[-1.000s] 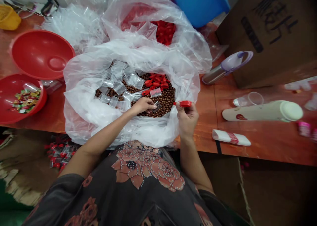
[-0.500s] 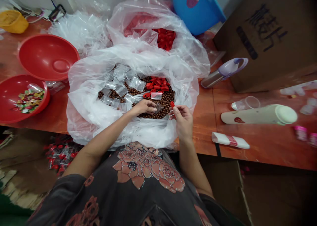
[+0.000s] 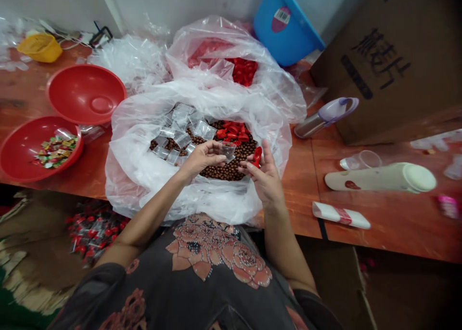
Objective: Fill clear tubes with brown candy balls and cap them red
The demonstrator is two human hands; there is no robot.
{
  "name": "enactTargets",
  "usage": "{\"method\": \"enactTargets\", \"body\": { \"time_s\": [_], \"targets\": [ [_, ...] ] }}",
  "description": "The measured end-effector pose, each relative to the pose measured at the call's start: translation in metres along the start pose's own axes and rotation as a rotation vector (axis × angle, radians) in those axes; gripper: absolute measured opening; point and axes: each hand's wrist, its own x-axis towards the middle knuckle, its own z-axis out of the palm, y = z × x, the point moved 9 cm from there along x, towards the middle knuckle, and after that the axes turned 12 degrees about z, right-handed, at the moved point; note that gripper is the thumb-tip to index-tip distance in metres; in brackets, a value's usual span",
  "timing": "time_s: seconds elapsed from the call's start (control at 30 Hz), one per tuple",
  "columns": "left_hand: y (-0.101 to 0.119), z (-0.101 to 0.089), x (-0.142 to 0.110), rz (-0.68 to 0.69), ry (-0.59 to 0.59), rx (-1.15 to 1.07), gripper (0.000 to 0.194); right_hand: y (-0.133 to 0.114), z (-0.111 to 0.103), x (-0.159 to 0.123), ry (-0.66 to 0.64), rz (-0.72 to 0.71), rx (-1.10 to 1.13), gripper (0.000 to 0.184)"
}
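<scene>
My left hand (image 3: 202, 160) pinches a small clear plastic bag (image 3: 228, 151) between thumb and fingers, above a heap of small brown balls (image 3: 231, 173). Just to its right, my right hand (image 3: 267, 180) holds a little red plastic spoon (image 3: 257, 156) near the thumb, with some fingers stretched upward. The two hands are apart. The brown balls lie in a large white translucent plastic bag (image 3: 132, 149) with its mouth spread wide. On top of them rest several clear packets (image 3: 182, 138) at the left and a cluster of red spoons (image 3: 234, 131) at the back.
Behind is another plastic bag with red pieces (image 3: 245, 72), beside a blue bucket (image 3: 287, 31). Two red bowls stand left, the nearer (image 3: 14, 151) holding wrapped sweets (image 3: 56, 151). A cardboard box (image 3: 382, 74), a tumbler (image 3: 325, 117) and a pale bottle (image 3: 375, 177) are right.
The view has shifted, so the table sits lower in it. My left hand has lifted the small bag a little. The fingers of my right hand have spread, and the red spoon now shows more fully.
</scene>
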Motion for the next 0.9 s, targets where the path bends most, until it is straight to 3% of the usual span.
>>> {"method": "enactTargets", "body": {
  "time_s": [0.13,0.3,0.53,0.67,0.9],
  "targets": [
    [0.004,0.002,-0.003,0.015,0.005,-0.054,0.042,-0.011,0.012,-0.002,-0.127,0.010,0.038,0.039],
    [0.007,0.003,-0.006,0.038,0.016,-0.096,0.043,-0.022,0.018,-0.004,-0.188,-0.025,0.021,0.059],
    [0.006,0.011,-0.009,0.022,-0.059,-0.074,0.053,-0.017,0.016,0.002,-0.055,0.000,-0.048,0.039],
    [0.001,0.008,-0.015,-0.012,-0.020,-0.057,0.050,-0.014,0.015,0.004,-0.020,0.033,-0.030,0.031],
    [0.001,0.003,-0.015,0.006,0.049,-0.048,0.049,-0.016,0.009,0.009,0.053,-0.051,-0.075,0.029]
  ]
}}
